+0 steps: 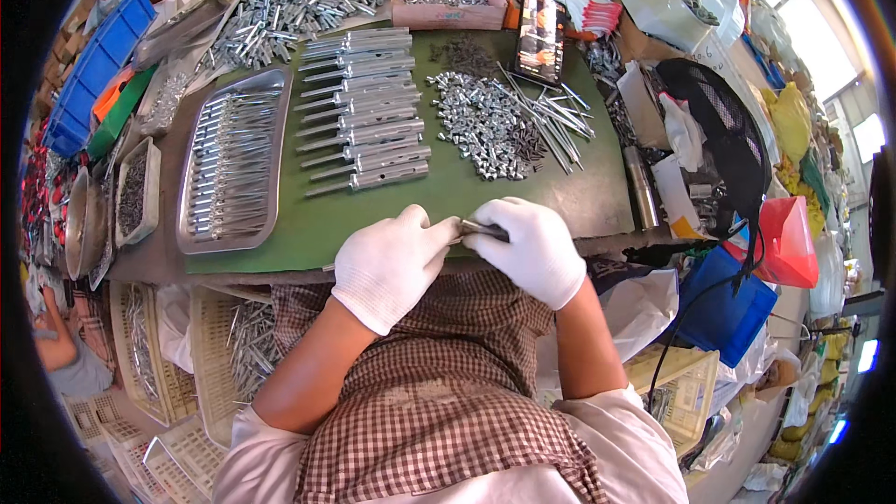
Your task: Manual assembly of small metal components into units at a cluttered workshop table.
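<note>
My left hand [390,266], in a white knit glove, is closed with thumb and fingers pinched at the table's near edge. My right hand [534,250], gloved the same way, closes on a grey metal tube [489,231] that bridges both hands. Most of the tube is hidden by the gloves. Beyond the hands lies a stacked row of metal tubes with thin rods [364,112] sticking out to the left. Small silver metal fittings [485,121] are heaped to their right, beside loose thin rods [560,126] and small dark screws [530,145].
A steel tray [183,224] of rod assemblies sits on the green mat [308,233]. At the back are a pile of metal tubes [299,5], a pink box [443,15] of small parts and a phone-like dark box [539,37]. A black mesh fan guard [723,121] stands right.
</note>
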### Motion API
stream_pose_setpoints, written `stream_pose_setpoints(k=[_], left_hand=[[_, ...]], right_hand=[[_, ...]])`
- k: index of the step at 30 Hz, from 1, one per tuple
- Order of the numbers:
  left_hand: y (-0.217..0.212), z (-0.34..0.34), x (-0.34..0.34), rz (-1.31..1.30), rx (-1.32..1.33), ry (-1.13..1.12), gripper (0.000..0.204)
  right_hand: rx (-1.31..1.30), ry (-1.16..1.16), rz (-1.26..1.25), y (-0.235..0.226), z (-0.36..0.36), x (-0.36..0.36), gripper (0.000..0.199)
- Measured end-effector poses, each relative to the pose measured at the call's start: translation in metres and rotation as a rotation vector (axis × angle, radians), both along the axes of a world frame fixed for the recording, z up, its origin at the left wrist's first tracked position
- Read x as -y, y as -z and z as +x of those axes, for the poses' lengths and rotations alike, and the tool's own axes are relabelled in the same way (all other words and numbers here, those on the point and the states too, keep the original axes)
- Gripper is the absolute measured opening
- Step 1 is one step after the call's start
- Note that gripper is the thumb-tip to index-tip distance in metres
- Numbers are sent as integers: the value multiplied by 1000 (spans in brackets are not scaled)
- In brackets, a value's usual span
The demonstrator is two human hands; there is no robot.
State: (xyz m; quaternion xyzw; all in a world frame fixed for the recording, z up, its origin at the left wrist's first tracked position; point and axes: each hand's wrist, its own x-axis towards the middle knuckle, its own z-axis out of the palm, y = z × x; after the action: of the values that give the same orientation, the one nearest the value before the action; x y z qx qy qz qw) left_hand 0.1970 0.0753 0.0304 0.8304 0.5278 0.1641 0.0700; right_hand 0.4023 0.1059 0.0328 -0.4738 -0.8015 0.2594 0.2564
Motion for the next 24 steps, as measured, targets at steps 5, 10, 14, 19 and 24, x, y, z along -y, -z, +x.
stream_pose_setpoints(k=[5,10,14,19,24], left_hand=[[-2,-1,0,-34,10,-11,26],[-3,0,-2,-55,-5,-11,26],[-2,-2,-3,-58,-6,-13,22],[-4,1,-3,-47,6,-5,17],[-1,0,-2,-31,19,-20,14]], right_hand=[[-77,76,40,10,-9,8,17],[6,145,180,23,-11,13,16],[-58,158,203,16,-6,11,11],[9,475,305,25,24,-25,10],[193,333,309,20,22,-28,9]])
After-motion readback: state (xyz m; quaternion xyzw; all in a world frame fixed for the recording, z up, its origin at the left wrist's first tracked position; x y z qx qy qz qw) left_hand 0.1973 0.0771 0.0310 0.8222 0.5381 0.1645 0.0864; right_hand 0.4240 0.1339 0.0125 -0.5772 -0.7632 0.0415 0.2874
